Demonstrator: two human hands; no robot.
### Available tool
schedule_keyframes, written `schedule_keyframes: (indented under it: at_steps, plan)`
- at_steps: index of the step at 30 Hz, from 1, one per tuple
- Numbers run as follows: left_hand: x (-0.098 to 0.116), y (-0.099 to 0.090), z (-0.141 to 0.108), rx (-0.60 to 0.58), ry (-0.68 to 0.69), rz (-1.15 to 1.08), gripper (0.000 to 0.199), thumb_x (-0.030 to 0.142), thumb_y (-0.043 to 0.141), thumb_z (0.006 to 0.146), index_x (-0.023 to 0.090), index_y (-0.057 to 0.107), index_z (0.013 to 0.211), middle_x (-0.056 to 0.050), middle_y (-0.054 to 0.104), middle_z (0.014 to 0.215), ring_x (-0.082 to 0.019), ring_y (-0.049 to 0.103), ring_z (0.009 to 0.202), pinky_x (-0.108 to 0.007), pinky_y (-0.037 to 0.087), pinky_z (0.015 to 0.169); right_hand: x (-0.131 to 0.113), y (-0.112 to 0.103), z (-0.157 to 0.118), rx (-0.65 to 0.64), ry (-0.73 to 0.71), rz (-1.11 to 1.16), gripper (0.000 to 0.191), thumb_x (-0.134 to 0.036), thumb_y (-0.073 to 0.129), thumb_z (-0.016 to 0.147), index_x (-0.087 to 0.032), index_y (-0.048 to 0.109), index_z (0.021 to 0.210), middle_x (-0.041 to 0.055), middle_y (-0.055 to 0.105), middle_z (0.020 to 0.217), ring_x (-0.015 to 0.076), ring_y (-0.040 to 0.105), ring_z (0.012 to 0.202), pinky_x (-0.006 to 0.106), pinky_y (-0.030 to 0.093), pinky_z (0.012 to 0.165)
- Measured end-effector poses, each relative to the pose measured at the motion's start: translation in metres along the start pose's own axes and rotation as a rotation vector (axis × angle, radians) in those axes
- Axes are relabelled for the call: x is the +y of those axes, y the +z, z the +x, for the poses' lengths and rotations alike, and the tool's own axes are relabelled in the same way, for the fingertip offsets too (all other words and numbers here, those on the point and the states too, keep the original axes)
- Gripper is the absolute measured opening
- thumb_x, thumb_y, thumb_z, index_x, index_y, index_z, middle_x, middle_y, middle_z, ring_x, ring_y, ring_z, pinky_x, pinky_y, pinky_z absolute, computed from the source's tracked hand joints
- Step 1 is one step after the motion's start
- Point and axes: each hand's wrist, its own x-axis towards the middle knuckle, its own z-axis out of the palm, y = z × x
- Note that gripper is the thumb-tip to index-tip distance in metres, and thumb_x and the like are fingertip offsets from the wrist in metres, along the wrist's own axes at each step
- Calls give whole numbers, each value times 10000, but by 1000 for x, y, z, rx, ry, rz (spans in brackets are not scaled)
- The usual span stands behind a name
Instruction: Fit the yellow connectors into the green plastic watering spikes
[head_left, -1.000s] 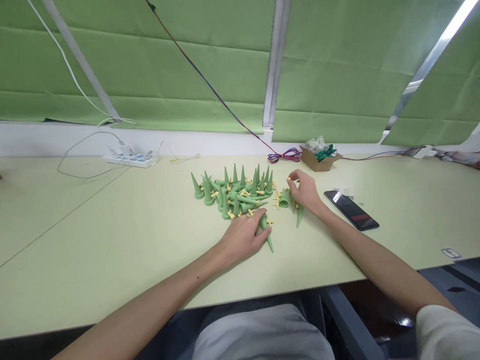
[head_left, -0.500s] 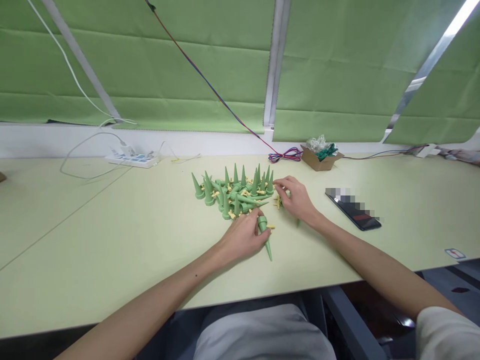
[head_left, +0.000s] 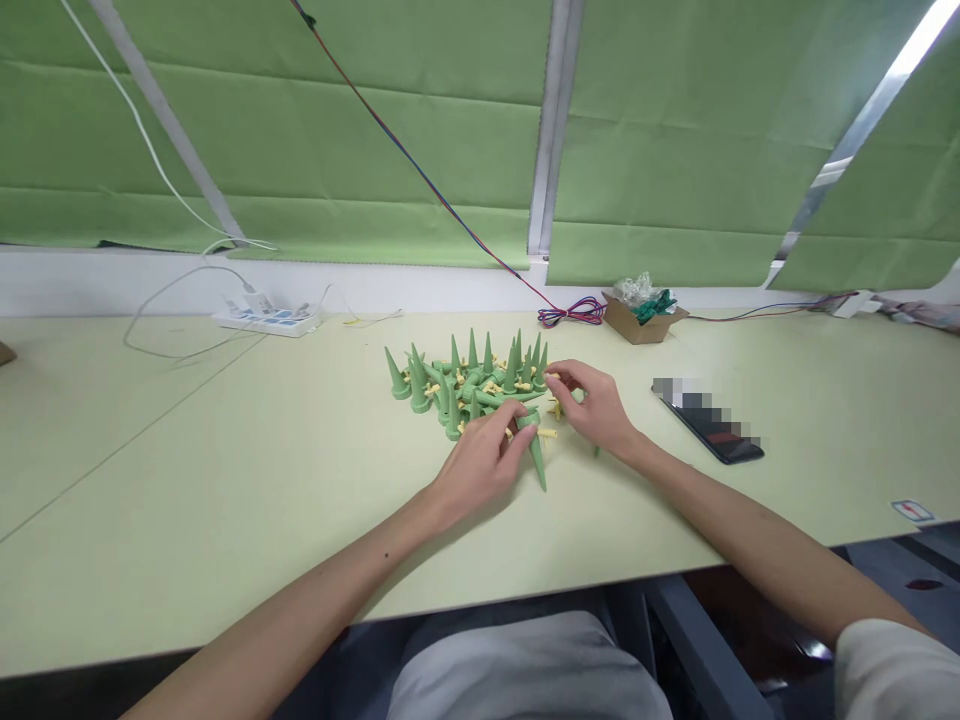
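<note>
Green pointed spikes with small yellow parts form a pile [head_left: 469, 380] at the middle of the table, several of them standing tip up. My left hand [head_left: 487, 450] grips one green spike [head_left: 537, 460] at the near right side of the pile; its tip points toward me and a yellow stub sticks out sideways. My right hand [head_left: 592, 405] is at the pile's right edge, thumb and forefinger pinched together. What they hold, if anything, is too small to name. A yellow piece [head_left: 556, 409] and a bit of green show beside and beneath the right hand.
A black phone [head_left: 709, 422] lies to the right on the table [head_left: 225, 500]. Behind are a small cardboard box [head_left: 641, 325] with plastic and green material, a coiled red-blue cable [head_left: 571, 312], and a white power strip [head_left: 270, 320] at the left.
My left hand has raised the green spike slightly away from me, toward the pile, and its tip has moved up in view. My right hand has barely shifted.
</note>
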Motion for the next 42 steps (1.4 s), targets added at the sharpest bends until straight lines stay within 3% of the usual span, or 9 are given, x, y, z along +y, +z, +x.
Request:
schedule_keyframes:
  at_steps: [6,15,23,34,42]
  plan:
    - [-1,1,0,98,-58,-116,230,432,432,1000,215,498,1039,31,556,693,-124,542,551,-251,396,560,-6,-1,-2,51,-48,46,223,-371,518,994,-216,671,945,58,720,869,162,653,716,300,566,671]
    - [0,-2,1,222,-108,-330,242,471,507,966,242,434,994,76,459,606,-107,548,445,-225,384,443,-21,-3,-8,100,-176,56,199,-301,505,990,-228,660,889,43,679,737,154,603,616,291,520,578]
    - [-3,-1,1,292,-134,-311,252,476,551,948,247,479,1022,67,472,637,-80,466,417,-223,369,431,-28,-1,-9,71,-240,57,192,-269,534,969,-225,643,819,12,592,616,141,512,534,289,430,519]
    - [-4,2,2,387,-51,-362,249,446,586,940,223,517,1027,57,460,712,-51,430,416,-207,306,405,-26,0,-9,75,-344,102,116,-160,589,938,-182,657,846,22,643,656,112,512,539,254,429,515]
    - [-4,3,1,346,-25,-291,215,417,563,958,222,526,1039,54,470,714,-53,446,429,-206,320,422,-25,2,-9,63,-377,80,86,-214,631,945,-184,678,880,16,643,632,115,512,524,254,438,513]
